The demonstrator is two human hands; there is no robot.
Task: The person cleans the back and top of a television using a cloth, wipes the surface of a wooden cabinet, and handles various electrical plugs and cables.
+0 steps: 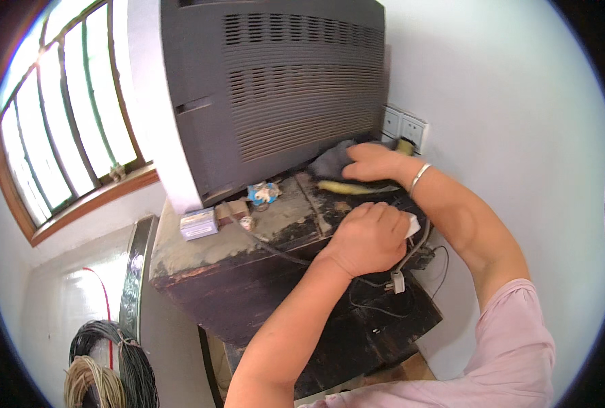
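My right hand (372, 162), with a bangle on the wrist, is closed on a dark grey cloth (329, 160) with yellow edging, blurred by motion. The cloth rests on the dusty wooden cabinet top (287, 219), at the foot of a dark vented television back (302, 92). Nearer to me, my left hand (371, 237) grips a white object (413, 225), mostly hidden by the fingers; its kind is unclear. A grey cable (421, 242) runs beside that hand. Below it hangs a white power plug (398, 282) with its prongs showing.
White wall sockets (409, 127) sit just behind the cloth. A small box (199, 224), a brown block (232, 211) and a crumpled blue wrapper (263, 193) lie along the television's base. Cable coils (113, 357) hang at lower left. A barred window (73, 112) is on the left.
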